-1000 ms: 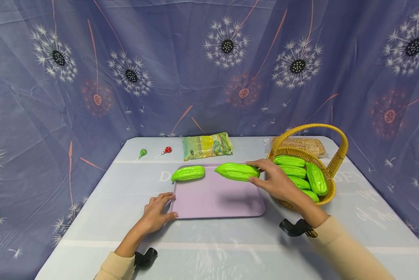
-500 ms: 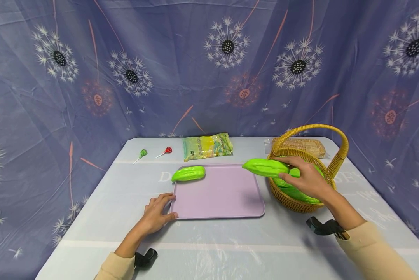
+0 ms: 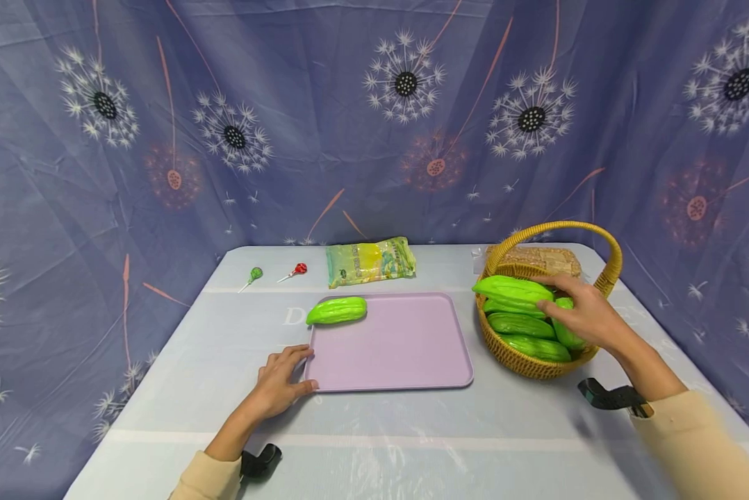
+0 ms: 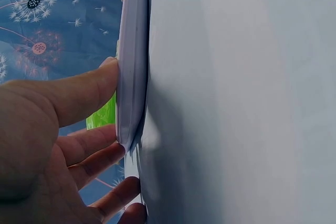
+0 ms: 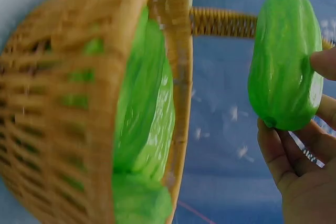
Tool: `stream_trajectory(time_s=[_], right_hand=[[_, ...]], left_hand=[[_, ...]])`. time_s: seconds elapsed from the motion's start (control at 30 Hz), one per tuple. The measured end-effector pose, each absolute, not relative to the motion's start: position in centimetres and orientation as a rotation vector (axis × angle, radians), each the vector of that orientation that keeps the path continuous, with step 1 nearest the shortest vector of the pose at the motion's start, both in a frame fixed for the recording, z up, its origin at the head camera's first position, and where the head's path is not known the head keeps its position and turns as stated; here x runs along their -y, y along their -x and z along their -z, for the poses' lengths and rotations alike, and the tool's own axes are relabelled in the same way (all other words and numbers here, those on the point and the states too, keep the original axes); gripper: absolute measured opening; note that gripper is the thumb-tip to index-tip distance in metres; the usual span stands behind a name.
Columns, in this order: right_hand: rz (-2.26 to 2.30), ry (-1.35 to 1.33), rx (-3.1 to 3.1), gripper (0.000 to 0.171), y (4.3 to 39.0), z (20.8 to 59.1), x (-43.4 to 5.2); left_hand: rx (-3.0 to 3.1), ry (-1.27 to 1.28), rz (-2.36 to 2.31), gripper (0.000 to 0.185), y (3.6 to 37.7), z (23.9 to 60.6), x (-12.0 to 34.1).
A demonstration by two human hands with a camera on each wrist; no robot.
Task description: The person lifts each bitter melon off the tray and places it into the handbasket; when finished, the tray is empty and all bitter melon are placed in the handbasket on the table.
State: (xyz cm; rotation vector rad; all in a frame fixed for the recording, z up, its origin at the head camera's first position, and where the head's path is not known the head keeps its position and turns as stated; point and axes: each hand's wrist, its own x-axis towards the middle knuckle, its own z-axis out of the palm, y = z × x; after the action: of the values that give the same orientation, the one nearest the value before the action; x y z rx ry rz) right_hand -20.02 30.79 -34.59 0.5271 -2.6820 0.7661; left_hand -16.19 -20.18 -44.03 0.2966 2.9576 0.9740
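My right hand (image 3: pixel 583 316) grips a bright green ridged gourd (image 3: pixel 512 287) and holds it over the wicker basket (image 3: pixel 518 354), above several more green gourds (image 3: pixel 524 325) lying inside. In the right wrist view the held gourd (image 5: pixel 285 61) hangs just above the basket rim (image 5: pixel 178 66). Another green gourd (image 3: pixel 337 310) lies on the far left corner of the lilac tray (image 3: pixel 393 347). My left hand (image 3: pixel 281 380) rests against the tray's near left corner, thumb on its edge (image 4: pixel 128 77) and fingers relaxed.
At the back of the table lie a yellow-green snack packet (image 3: pixel 370 262), a red lollipop (image 3: pixel 296 270) and a green lollipop (image 3: pixel 253 275). A clear bag of brown sticks (image 3: pixel 546 258) lies behind the basket. Patterned blue cloth hangs all around.
My right hand has carried the gourd from above the tray's far right edge rightward to over the basket. The left hand and the other gourd have stayed in place.
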Motion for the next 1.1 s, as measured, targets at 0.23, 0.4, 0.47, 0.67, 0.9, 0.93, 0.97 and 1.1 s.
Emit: stream_trajectory(time_s=[0.23,0.4,0.47,0.67,0.9,0.93,0.97,1.1], right_hand=[[-0.736,-0.601,2.624,0.036,21.0,35.2,-33.1],[-0.749,-0.59,2.647,0.036,21.5,35.5,-34.2],[-0.736,-0.575,2.666,0.036,21.7,35.6,-34.5],[-0.718,-0.473,2.733,0.038,22.3,35.4,-34.8],[-0.72,-0.433,2.806,0.042,23.5,35.0,-35.1],[-0.721,-0.428,2.822,0.043,23.7,35.0,-35.1],[-0.729,-0.431,2.833,0.043,23.9,35.0,-35.1],[-0.759,-0.402,2.899,0.047,24.7,35.0,-35.1]], left_hand=[[-2.973,-0.305,-0.975,0.056,16.1,44.1,20.1],[-2.962,-0.306,-0.975,0.056,16.1,44.0,20.1],[-2.967,-0.307,-0.965,0.056,16.1,44.1,20.2],[-2.966,-0.307,-0.961,0.056,16.2,44.1,20.1],[-2.977,-0.309,-0.972,0.056,16.1,44.1,20.1],[-2.977,-0.306,-0.971,0.057,16.1,44.1,20.1],[-2.982,-0.311,-0.968,0.057,16.1,44.2,20.1],[-2.972,-0.3,-0.972,0.056,16.1,44.1,20.1]])
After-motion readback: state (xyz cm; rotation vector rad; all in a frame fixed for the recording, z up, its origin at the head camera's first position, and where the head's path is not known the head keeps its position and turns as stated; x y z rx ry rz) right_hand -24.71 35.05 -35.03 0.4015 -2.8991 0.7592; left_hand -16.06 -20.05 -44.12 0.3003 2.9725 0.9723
